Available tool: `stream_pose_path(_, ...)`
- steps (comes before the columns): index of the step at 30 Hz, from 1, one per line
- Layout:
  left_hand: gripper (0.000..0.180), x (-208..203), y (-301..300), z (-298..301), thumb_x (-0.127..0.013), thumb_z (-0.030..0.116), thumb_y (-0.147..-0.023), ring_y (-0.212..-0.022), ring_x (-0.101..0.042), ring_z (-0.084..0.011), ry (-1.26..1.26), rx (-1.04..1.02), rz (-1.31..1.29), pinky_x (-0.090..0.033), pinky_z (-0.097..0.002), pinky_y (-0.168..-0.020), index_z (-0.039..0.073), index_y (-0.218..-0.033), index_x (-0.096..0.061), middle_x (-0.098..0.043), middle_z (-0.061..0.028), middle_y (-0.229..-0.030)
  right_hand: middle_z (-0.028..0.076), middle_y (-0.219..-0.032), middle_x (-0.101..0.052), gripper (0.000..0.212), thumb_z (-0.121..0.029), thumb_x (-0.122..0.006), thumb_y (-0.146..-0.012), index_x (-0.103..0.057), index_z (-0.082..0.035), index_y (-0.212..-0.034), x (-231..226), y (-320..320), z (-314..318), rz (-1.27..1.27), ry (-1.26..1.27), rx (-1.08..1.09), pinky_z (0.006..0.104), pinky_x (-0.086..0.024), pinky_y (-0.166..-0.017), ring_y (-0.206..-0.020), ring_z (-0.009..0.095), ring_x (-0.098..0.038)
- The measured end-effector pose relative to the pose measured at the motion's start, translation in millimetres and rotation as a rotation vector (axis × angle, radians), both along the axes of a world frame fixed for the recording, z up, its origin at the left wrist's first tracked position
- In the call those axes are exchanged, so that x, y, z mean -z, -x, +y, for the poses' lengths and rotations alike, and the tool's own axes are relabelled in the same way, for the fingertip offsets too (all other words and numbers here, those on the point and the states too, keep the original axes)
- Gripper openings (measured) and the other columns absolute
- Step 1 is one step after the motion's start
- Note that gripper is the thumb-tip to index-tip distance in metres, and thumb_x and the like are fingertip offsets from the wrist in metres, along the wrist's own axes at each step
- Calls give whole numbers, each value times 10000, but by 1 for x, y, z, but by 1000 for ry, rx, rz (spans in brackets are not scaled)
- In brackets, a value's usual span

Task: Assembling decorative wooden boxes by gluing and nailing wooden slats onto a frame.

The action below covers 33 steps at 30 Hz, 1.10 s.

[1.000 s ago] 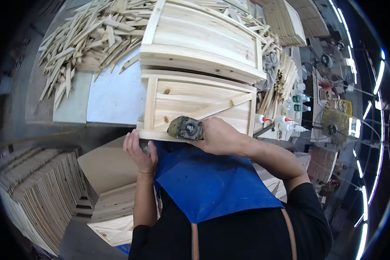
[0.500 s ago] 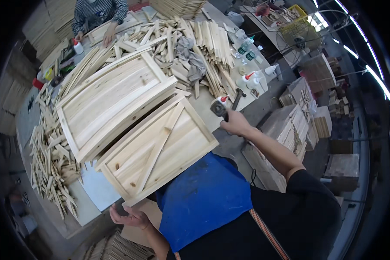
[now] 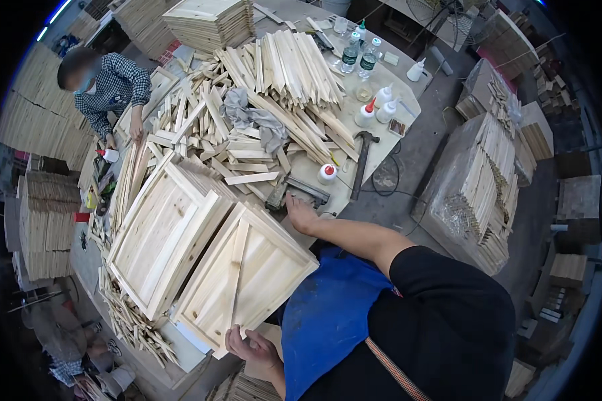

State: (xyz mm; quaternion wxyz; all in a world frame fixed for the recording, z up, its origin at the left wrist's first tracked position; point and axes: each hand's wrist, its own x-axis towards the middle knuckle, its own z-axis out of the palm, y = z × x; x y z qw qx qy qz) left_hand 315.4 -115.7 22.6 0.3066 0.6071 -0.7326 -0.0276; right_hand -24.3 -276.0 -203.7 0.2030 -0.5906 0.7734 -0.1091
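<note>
The left hand, fingers half-curled, is at the braced wooden panel's near edge. The right hand, fingers bent, meets the nail gun farther right; I cannot tell either grip

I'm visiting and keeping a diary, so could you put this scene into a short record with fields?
Left hand: at the near corner of the braced panel
Right hand: by the power tool; grip unclear
Beside that panel: panel stack
Loose wood: heaped strips, grey rag on top
Right of strips: hammer, white bottles
Co-worker: upper left, beyond the panels
</note>
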Motion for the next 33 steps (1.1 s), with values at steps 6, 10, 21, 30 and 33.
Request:
stream_pose_path(6, 322, -10, 27, 21, -596, -55, -947, -1172, -563, -387, -81, -113, -22, -457, -498, -1022, -31, -1266, -634, -643, -195, -1197, 246, -1275, -625, 474, -120, -641, -908, -510, 31, -1336, -47, 32, -46, -357, 35, 107, 503, -540, -989, -1102, 433, -664)
stream_pose_path(10, 331, -13, 50, 15, -605, -87, -920, -1107, -597, -372, -81, -57, -18, -484, -480, -972, -8, -1237, -657, -664, -172, -1146, 263, -1300, -603, 524, -190, -733, -862, -529, -13, -1311, -2, 76, -114, -212, 106, 511, 511, -529, -1003, -1130, 446, -639)
stream_pose_path(21, 367, -6, 63, 3, -652, -127, -834, -989, -639, -345, -70, -35, -20, -520, -453, -882, 37, -1159, -704, -682, -138, -1052, 199, -1007, -715, 338, -269, -778, -833, -676, -39, -1060, -30, 72, -150, -399, 38, 508, 501, -572, -894, -1014, 371, -710)
stream_pose_path(30, 318, -15, 83, -39, -652, -104, -868, -901, -672, -303, -221, 108, 158, -538, -394, -831, 31, -1148, -713, -689, -148, -983, -10, -696, -562, 301, -360, -597, -1047, -654, -102, -903, -96, 50, -55, -2008, -446, 635, 280, -391, -474, -571, 120, -526)
stream_pose_path(33, 258, -21, 100, -62, -620, -84, -948, -931, -683, -269, -308, 135, 289, -535, -364, -850, 16, -1170, -706, -697, -156, -1066, -28, -727, -506, 295, -388, -608, -1052, -636, -122, -927, -188, 42, -6, -1950, -454, 658, 268, -377, -500, -622, 107, -501)
